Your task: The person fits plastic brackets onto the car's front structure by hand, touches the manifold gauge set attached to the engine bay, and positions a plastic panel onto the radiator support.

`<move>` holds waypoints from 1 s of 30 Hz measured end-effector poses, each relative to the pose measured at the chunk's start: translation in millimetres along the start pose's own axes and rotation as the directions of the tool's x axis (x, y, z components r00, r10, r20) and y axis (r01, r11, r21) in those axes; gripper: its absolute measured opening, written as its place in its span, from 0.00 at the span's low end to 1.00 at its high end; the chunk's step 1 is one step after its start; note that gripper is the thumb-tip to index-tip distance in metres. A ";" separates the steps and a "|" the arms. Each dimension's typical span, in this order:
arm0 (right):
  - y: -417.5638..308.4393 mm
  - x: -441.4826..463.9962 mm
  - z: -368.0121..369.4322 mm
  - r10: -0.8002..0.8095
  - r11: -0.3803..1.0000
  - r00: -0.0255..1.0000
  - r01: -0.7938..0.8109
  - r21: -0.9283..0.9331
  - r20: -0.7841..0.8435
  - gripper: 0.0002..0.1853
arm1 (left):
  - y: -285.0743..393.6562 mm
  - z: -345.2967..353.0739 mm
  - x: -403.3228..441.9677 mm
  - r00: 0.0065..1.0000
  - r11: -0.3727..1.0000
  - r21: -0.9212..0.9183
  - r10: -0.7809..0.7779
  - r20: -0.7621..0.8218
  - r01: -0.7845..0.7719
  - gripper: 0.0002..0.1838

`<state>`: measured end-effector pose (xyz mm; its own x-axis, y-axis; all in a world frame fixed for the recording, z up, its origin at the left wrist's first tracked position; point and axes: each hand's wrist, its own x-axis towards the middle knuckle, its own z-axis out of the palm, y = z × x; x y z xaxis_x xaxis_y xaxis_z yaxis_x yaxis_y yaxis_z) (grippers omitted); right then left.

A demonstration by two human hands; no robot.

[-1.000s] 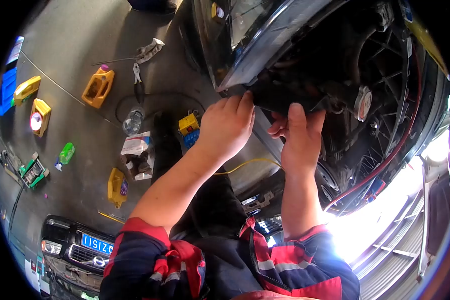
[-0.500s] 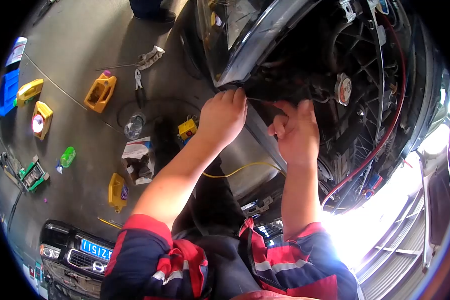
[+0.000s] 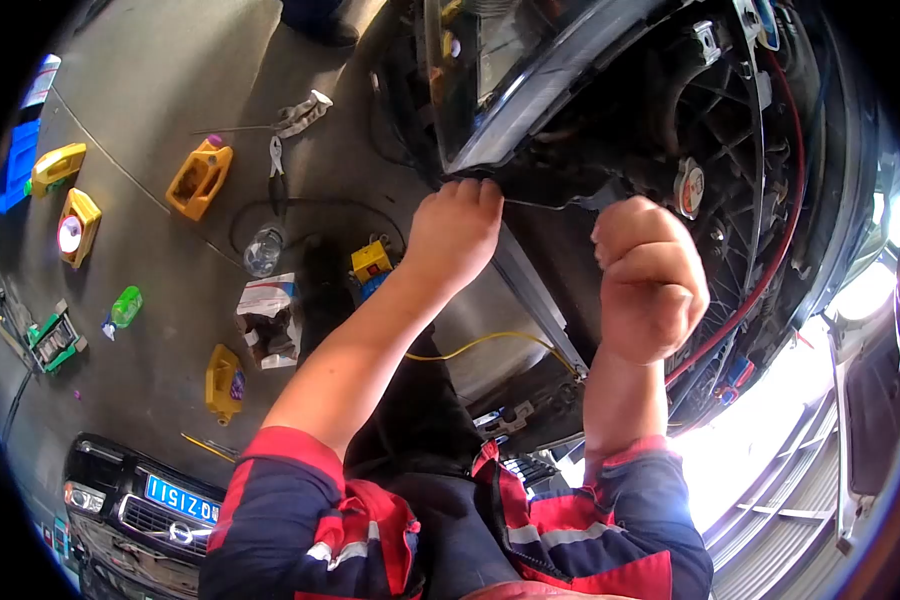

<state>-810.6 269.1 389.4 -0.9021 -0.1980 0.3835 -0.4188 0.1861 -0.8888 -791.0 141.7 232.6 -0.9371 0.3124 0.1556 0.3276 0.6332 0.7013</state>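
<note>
Panel (image 3: 555,190) looks thin and black, one edge catching light.

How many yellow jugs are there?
4: one jug far left, one below it, one left of the pliers, one below-left of the white box. Others may be hidden.

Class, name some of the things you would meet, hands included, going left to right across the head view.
Blue bin, green bottle, yellow jug with a pink cap, pliers, left hand, right hand.
</note>
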 end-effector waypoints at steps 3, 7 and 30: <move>33.2 3.1 5.6 -0.022 0.987 1.000 0.019 -0.161 -0.015 0.20 | -2.2 0.5 -0.2 1.000 1.000 0.001 0.022 -0.016 -0.022 0.06; 32.7 7.2 10.2 0.222 0.961 0.975 -0.215 -0.176 0.018 0.18 | -3.9 1.0 2.0 0.999 1.000 0.015 0.024 -0.035 -0.024 0.05; -94.8 -360.3 -12.4 0.926 0.320 0.032 -0.599 -0.734 0.377 0.24 | 13.0 -2.2 -28.9 0.955 0.960 0.068 -0.279 0.103 0.273 0.28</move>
<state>-447.2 334.8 338.6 -0.3769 -0.1971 -0.9051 0.3298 0.8845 -0.3299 -759.8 139.4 238.8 -0.9736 0.1949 -0.1184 0.0671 0.7411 0.6680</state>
